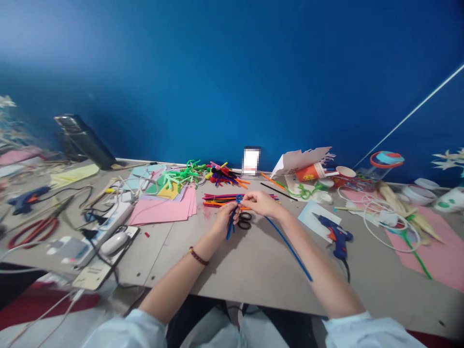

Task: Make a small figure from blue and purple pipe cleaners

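My left hand (229,218) is closed around blue pipe cleaners (231,228), whose dark ends hang below the fingers. At their top is a small blue loop (239,198), where the fingers of my right hand (259,204) pinch together. From under my right wrist a long blue pipe cleaner (290,250) slants toward the front edge; whether it joins the held ones is hidden. Black-handled scissors (245,221) lie just below both hands, their blades covered. Behind the hands lies a row of pink, orange and dark pipe cleaners (212,199).
Pink paper sheets (163,211) and a power strip (108,232) lie left. Green pipe cleaners (186,174) are piled at the back. To the right rest a blue glue gun (335,233), a tipped orange cup (310,173) and a coiled white cable (366,217).
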`<move>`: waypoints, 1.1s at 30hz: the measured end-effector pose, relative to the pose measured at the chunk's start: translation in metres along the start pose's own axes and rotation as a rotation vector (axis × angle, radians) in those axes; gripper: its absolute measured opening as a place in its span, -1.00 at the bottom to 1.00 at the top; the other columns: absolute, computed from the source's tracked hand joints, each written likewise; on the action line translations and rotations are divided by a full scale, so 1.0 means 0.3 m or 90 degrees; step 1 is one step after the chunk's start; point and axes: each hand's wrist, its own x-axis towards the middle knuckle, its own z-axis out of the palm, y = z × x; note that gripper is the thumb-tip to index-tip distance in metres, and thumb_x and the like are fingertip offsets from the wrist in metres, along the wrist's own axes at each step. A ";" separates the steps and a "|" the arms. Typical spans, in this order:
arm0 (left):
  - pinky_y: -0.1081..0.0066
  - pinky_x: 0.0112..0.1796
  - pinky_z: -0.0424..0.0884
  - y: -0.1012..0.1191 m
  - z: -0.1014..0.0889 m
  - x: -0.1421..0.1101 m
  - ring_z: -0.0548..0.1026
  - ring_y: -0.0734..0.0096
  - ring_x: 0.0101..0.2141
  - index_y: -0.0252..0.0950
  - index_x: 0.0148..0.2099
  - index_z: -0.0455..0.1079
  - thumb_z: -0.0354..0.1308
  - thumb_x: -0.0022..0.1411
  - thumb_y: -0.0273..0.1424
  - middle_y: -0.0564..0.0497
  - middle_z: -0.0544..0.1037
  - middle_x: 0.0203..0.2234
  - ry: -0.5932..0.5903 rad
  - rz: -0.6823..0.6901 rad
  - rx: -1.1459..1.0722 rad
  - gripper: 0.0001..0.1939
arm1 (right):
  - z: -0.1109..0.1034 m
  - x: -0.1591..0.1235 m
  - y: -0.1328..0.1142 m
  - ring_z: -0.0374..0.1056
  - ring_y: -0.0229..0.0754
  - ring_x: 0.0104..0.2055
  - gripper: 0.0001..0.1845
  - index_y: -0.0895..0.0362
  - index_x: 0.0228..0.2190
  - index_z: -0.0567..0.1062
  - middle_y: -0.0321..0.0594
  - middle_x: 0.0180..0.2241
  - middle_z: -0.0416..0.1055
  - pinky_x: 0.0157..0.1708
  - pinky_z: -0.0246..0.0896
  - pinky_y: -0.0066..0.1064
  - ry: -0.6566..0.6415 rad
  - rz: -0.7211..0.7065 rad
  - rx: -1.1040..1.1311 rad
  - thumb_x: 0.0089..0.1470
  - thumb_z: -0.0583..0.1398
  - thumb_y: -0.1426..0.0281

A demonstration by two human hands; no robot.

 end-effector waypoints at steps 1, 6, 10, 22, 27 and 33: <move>0.60 -0.70 0.03 0.000 0.003 -0.004 0.14 0.68 -0.69 -0.35 -0.46 0.29 0.20 0.00 -0.28 0.15 0.26 -0.65 -0.003 0.001 0.006 -0.77 | -0.006 -0.011 0.002 0.03 -0.43 -0.70 -0.69 0.15 -0.53 0.42 -0.41 -0.69 0.23 -0.71 -0.16 -0.57 0.000 -0.002 0.010 -0.03 0.17 0.15; 0.60 -0.71 0.03 -0.009 0.013 -0.015 0.13 0.69 -0.69 -0.38 -0.41 0.35 0.22 -0.02 -0.26 0.16 0.24 -0.65 -0.028 -0.031 0.005 -0.74 | -0.018 -0.059 0.042 0.11 -0.38 -0.76 -0.66 0.14 -0.49 0.40 -0.45 -0.77 0.19 -0.77 -0.05 -0.56 0.028 0.045 0.100 -0.06 0.19 0.09; 0.60 -0.72 0.00 -0.018 0.019 -0.019 0.10 0.71 -0.70 -0.40 -0.39 0.37 0.21 -0.02 -0.30 0.16 0.22 -0.65 -0.051 -0.074 -0.027 -0.76 | -0.014 -0.068 0.072 0.09 -0.39 -0.78 -0.69 0.11 -0.45 0.37 -0.48 -0.77 0.20 -0.81 -0.06 -0.58 0.075 0.057 0.142 -0.11 0.24 0.13; 0.65 -0.74 0.02 -0.014 0.005 0.004 0.04 0.72 -0.71 -0.36 -0.41 0.26 0.12 0.11 -0.41 0.18 0.14 -0.65 -0.076 -0.127 -0.187 -0.87 | -0.012 0.002 0.077 0.06 -0.44 -0.75 -0.67 0.15 -0.40 0.41 -0.45 -0.72 0.24 -0.85 -0.15 -0.65 0.003 0.100 0.247 -0.15 0.30 0.18; 0.66 -0.73 0.03 -0.011 0.003 0.002 0.04 0.73 -0.71 -0.38 -0.40 0.28 0.12 0.11 -0.44 0.18 0.15 -0.65 -0.079 -0.139 -0.209 -0.89 | 0.006 0.028 0.129 -0.02 -0.47 -0.77 -0.61 0.17 -0.35 0.43 -0.50 -0.76 0.19 -0.83 -0.22 -0.64 -0.005 0.093 0.352 -0.18 0.31 0.17; 0.66 -0.73 0.03 0.004 0.007 -0.002 0.05 0.72 -0.73 -0.38 -0.39 0.27 0.08 0.16 -0.47 0.19 0.11 -0.68 -0.092 -0.150 -0.257 -0.90 | 0.027 0.049 0.159 0.00 -0.45 -0.76 -0.57 0.18 -0.35 0.47 -0.48 -0.77 0.20 -0.82 -0.24 -0.60 0.010 0.068 0.369 -0.25 0.34 0.16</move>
